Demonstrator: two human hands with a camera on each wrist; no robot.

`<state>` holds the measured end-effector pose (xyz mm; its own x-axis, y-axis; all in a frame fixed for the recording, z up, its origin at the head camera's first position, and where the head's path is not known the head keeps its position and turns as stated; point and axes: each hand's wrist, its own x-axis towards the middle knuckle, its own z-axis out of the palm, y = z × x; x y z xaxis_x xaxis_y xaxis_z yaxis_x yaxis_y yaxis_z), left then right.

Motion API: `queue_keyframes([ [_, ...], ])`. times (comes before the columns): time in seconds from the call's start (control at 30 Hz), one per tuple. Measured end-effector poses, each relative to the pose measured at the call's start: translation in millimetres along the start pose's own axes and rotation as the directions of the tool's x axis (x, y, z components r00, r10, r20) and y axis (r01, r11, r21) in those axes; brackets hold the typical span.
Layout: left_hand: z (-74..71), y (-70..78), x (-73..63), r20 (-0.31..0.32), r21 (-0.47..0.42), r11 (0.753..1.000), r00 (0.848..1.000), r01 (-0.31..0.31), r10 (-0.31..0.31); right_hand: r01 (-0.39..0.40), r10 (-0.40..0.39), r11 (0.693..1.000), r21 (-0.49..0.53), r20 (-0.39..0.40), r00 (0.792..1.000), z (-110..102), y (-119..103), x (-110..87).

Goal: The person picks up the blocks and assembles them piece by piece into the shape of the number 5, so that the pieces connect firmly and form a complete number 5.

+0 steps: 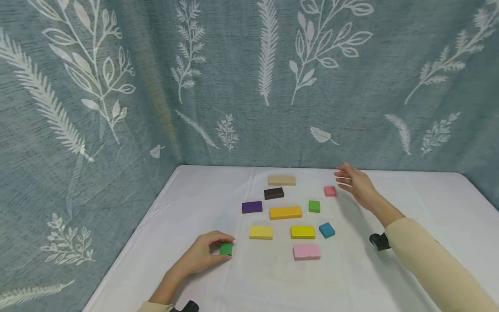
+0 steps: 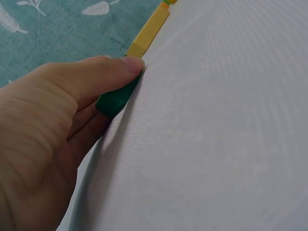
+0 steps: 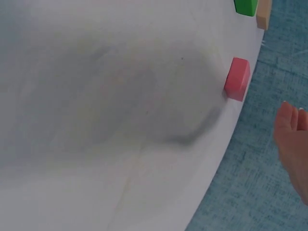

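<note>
On the white cloth at the left, my left hand (image 1: 204,252) pinches a dark green block (image 1: 226,248) between thumb and fingers. The left wrist view shows the thumb lying along the same green block (image 2: 115,100), which is low against the cloth. My right hand (image 1: 356,185) is raised above the far right part of the table, its fingers loosely extended and holding nothing. Nearest to it is a small red block (image 1: 330,191), apart from the fingers. In the right wrist view this red block (image 3: 237,79) stands left of the right hand (image 3: 294,147).
Several other blocks lie between the hands: tan (image 1: 282,180), dark brown (image 1: 274,193), purple (image 1: 251,207), orange-yellow (image 1: 286,212), light green (image 1: 314,206), pale yellow (image 1: 261,232), bright yellow (image 1: 302,232), blue (image 1: 327,230) and pink (image 1: 306,251). A patterned teal curtain (image 1: 241,108) hangs behind the table.
</note>
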<state>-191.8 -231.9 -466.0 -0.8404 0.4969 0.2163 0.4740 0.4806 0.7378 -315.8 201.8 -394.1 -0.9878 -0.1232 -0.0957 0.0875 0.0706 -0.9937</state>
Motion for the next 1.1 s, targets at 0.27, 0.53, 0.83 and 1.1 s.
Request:
queue_keyframes([
  [0.27, 0.7, -1.6, -3.3, -0.003, 0.007, 1.000, 1.000, -0.020, 0.020, -0.022, 0.023, 1.000, -0.011, 0.018, 1.000, 14, 1, 12.7],
  [0.53, 0.4, 0.9, -3.3, -0.013, 0.014, 1.000, 1.000, -0.016, 0.016, -0.020, 0.023, 0.998, -0.067, 0.050, 0.998, 30, 2, 26.6],
  [0.83, -2.9, -0.1, -1.0, -0.020, 0.012, 0.999, 0.999, -0.049, 0.049, -0.049, 0.058, 0.990, -0.134, 0.061, 0.996, 46, 0, 38.8],
  [1.1, -2.0, -3.8, -3.4, -0.025, 0.001, 0.998, 0.997, -0.067, 0.067, -0.072, 0.085, 0.978, -0.194, 0.063, 0.994, 62, -4, 53.7],
])
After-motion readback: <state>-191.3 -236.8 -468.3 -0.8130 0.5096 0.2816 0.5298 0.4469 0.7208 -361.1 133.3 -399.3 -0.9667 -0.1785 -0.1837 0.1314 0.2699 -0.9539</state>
